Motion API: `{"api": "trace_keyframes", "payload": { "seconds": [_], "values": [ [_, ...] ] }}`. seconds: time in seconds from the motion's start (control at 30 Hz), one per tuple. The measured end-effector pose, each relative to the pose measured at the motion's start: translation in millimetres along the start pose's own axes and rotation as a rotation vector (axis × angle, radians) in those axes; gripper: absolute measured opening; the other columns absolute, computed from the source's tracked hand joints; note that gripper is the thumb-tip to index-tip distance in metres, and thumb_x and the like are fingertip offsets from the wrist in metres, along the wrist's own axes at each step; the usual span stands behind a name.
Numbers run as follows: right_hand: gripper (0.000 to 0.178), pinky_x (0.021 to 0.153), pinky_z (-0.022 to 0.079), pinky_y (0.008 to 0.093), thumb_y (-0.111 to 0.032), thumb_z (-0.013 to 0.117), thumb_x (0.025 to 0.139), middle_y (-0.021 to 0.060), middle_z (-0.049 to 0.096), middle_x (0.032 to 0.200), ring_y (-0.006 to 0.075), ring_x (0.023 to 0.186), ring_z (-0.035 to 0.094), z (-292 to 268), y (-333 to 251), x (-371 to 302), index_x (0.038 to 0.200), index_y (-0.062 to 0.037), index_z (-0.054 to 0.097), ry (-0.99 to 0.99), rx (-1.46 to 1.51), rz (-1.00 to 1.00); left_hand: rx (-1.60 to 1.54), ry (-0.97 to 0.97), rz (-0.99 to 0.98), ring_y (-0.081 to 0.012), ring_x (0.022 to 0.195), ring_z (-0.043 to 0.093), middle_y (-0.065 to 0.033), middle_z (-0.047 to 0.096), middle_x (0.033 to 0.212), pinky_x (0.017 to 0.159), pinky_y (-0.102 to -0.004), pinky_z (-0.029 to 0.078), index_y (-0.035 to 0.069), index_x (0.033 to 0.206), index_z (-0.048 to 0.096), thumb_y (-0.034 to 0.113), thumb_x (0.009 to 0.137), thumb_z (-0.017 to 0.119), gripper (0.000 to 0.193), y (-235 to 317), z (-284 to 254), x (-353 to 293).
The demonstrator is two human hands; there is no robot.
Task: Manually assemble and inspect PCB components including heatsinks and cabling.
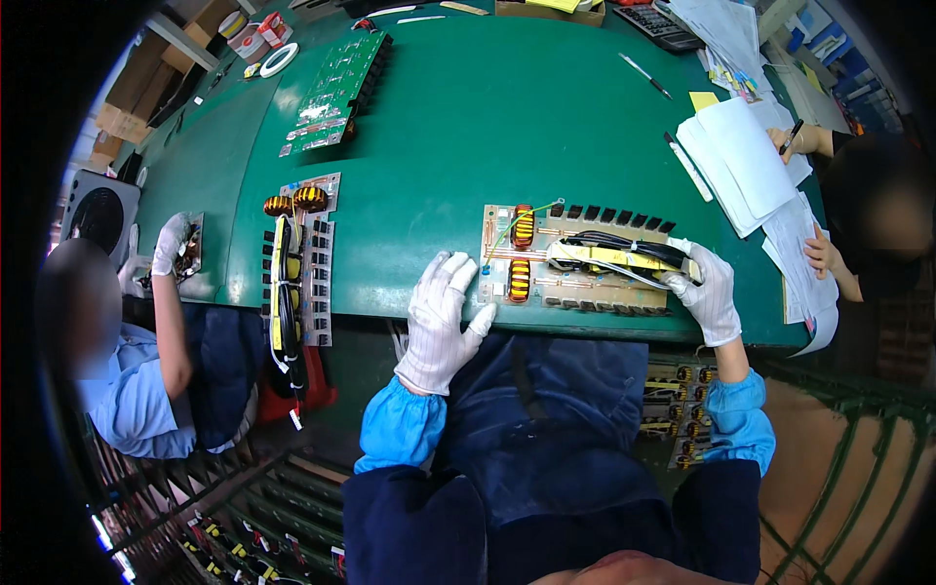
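Observation:
Near the table's front edge lies a circuit board (pixel 577 294) with two yellow-and-black wound coils and rows of black components along both long sides. A wire bundle (pixel 609 255), wrapped in yellow with black and white leads, runs along its middle. My right hand (pixel 709 297), in a white glove, closes around the bundle's right end at the board's edge. Just left of the board, my gloved left hand (pixel 444 317) rests at the table edge, fingers stretched out and holding nothing. A thin green-yellow wire (pixel 509 231) stands up beside the upper coil.
A similar board (pixel 320 258) overhangs the front edge on the left; a green board (pixel 336 93) lies behind it. On the left a co-worker's gloved hand (pixel 171 244) handles a small assembly. Another person's hand (pixel 795 141) holds a pen over papers (pixel 736 171) at right.

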State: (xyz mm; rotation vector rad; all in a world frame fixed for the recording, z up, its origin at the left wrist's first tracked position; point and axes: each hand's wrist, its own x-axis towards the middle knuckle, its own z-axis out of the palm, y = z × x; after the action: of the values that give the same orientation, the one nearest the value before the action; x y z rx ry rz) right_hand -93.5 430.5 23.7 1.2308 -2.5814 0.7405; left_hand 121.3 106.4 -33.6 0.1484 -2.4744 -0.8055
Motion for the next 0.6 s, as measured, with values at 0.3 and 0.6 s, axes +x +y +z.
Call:
{"api": "trace_keyframes", "payload": {
  "seconds": [0.3,0.6],
  "values": [
    [0.066,0.071,0.053,0.0457,-0.061,0.067,0.085,0.0184,0.070,0.091,0.0393,0.082,0.068,-29,4,53,0.118,-0.0045,0.065,-0.752,-0.139,0.098,0.273,-0.256,0.097,-0.0438,0.140,0.037,-0.0191,0.044,0.146,0.112,-0.0531,0.036,0.006,0.142,0.044,0.042,0.069,0.085,0.091,-18,-27,24],
    [0.047,0.067,0.052,0.0427,-0.046,0.071,0.086,0.0143,0.069,0.080,0.0334,0.075,0.067,-25,4,31,0.114,-0.0082,0.068,-0.469,-0.208,-0.184,0.323,-0.289,0.071,-0.0445,0.145,0.028,-0.0194,0.036,0.153,0.115,-0.0552,0.030,0.007,0.147,0.040,0.063,0.062,0.079,0.110,-35,-20,35]
  ]
}}
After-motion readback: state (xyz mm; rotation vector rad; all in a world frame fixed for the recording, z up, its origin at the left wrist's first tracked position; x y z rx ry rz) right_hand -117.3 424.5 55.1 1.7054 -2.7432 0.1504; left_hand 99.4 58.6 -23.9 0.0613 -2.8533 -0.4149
